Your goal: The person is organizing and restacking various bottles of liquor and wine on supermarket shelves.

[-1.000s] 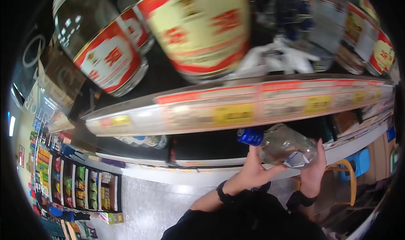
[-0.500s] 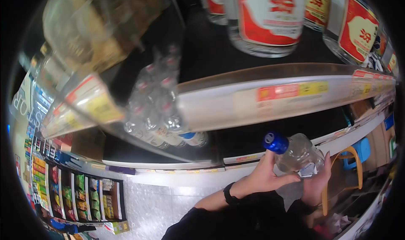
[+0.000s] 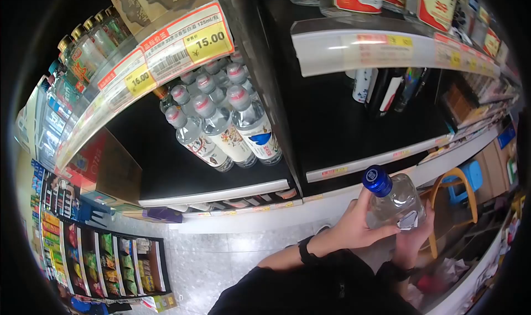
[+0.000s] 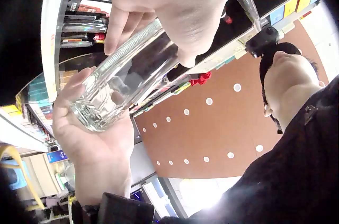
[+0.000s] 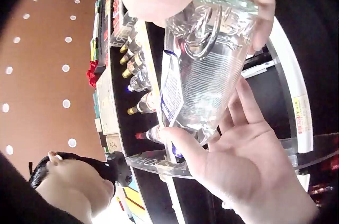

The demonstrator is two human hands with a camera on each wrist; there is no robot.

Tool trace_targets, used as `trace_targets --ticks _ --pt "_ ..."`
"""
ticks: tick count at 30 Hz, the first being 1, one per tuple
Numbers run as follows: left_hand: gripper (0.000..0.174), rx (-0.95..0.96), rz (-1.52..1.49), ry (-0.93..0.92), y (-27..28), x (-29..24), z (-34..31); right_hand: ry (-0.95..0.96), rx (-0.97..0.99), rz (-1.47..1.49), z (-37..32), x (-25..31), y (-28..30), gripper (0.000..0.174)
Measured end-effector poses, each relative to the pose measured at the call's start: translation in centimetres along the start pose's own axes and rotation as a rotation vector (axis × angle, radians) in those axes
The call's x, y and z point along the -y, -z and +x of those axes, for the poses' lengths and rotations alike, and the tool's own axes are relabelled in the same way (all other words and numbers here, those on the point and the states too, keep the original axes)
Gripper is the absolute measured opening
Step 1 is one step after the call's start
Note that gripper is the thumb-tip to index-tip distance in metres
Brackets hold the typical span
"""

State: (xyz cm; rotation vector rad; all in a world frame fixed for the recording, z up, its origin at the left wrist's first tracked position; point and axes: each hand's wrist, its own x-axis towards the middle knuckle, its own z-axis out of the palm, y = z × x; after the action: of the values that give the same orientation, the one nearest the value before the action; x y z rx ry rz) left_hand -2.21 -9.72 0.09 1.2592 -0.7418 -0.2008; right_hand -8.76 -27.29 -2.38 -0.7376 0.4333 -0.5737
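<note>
Clear bottles with pink-ringed caps (image 3: pixel 221 129) are shelved at left. Farther right, before the black shelving (image 3: pixel 343 138), a transparent glass bottle (image 3: pixel 399 199) with ridged sides, blue cap (image 3: pixel 377 181) and white label (image 3: pixel 408 220) is held tilted, clasped by the left hand (image 3: pixel 354 226) nearer the cap and the right hand (image 3: pixel 416 235) around its base.

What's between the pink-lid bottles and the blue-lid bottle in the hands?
In the head view, a dark upright post comes between the pink-lid bottles and the blue-lid bottle, then some black shelf and its white front edge.
</note>
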Motion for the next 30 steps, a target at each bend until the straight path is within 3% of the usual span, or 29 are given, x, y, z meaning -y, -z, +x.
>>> trace_targets --ticks 3,6,8,13,22,26,28,30 --pt "0.093 -0.005 0.102 -0.08 -1.4 -0.9 -2.0 -0.006 -0.074 0.042 -2.4 0.3 1.3 0.031" --pt "0.094 0.085 0.157 -0.028 -2.3 -1.6 -4.7 -0.03 -0.123 0.076 -5.3 -0.2 2.8 0.03" --pt "0.096 0.06 0.052 -0.006 -3.3 -1.8 -6.6 -0.032 -0.141 0.102 -7.1 -0.7 4.4 0.031" --pt "0.103 0.003 0.14 0.015 -4.0 -3.7 -10.8 -0.068 -0.106 0.078 -10.9 -1.7 5.4 0.034" --pt "0.081 -0.257 0.169 0.065 -0.1 -6.4 -16.2 -0.182 0.106 0.004 -15.5 -5.9 0.9 0.035" --pt "0.081 -0.34 0.27 0.008 4.0 -7.7 -17.5 -0.233 0.113 -0.016 -16.5 -8.8 -3.4 0.034" --pt "0.09 -0.369 0.058 0.074 6.5 -8.2 -18.3 -0.291 0.129 -0.064 -17.1 -10.3 -6.3 0.033" --pt "0.095 -0.444 0.094 -0.002 9.3 -9.5 -18.5 -0.302 0.183 -0.061 -17.8 -12.6 -9.0 0.033"
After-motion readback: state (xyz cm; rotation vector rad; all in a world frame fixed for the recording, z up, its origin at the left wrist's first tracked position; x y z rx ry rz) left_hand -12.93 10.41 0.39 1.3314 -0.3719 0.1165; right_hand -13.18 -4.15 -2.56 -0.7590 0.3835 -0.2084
